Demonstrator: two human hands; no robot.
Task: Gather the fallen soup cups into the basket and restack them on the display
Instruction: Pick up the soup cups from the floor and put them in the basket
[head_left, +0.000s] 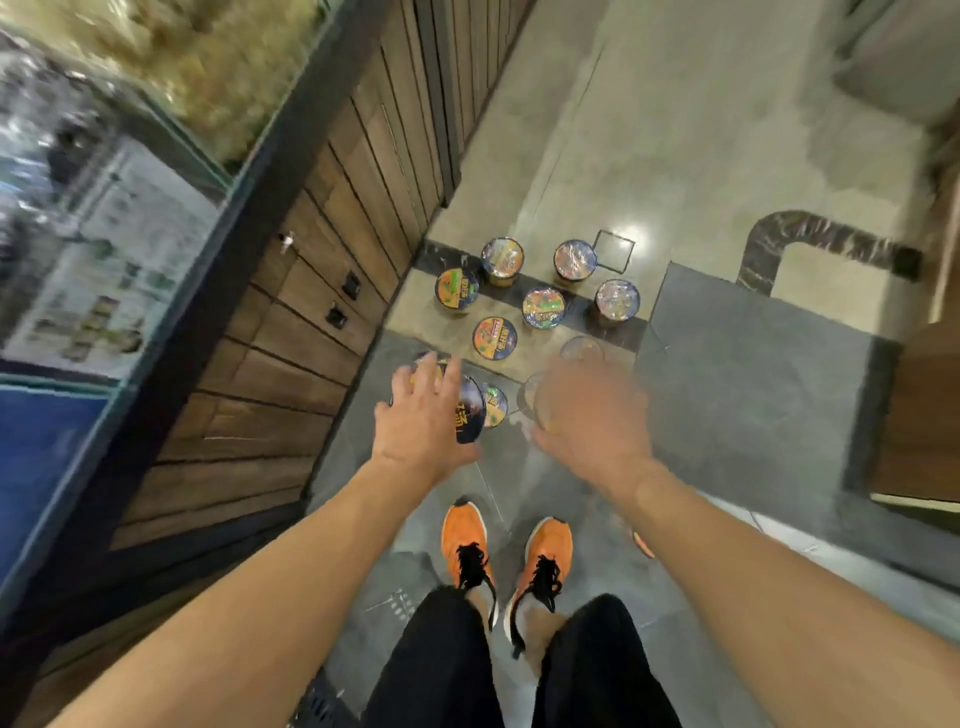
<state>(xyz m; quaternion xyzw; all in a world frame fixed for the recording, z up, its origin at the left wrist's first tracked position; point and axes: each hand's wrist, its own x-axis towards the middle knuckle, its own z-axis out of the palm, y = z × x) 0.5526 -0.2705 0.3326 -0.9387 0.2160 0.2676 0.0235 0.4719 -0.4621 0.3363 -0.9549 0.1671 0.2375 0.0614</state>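
Down on the tiled floor (727, 364), beside the wooden counter (311, 312), the soup cups (543, 307) stand upright in a loose bunch, near each other but not touching. The left hand (421, 415) reaches down with its fingers spread and bent over a dark blue cup (470, 415), which is tipped against the palm. The right hand (592, 415) is too blurry, so I cannot tell if it holds a cup or is just reaching. I cannot make out a basket.

These cups are probably light and a bit squashy. They have thin walls and a shiny film lid that could slip or tear. It is best to hold one round its side, just under the rim, and squeeze softly. Orange shoes (465, 540) stand just behind the hands.
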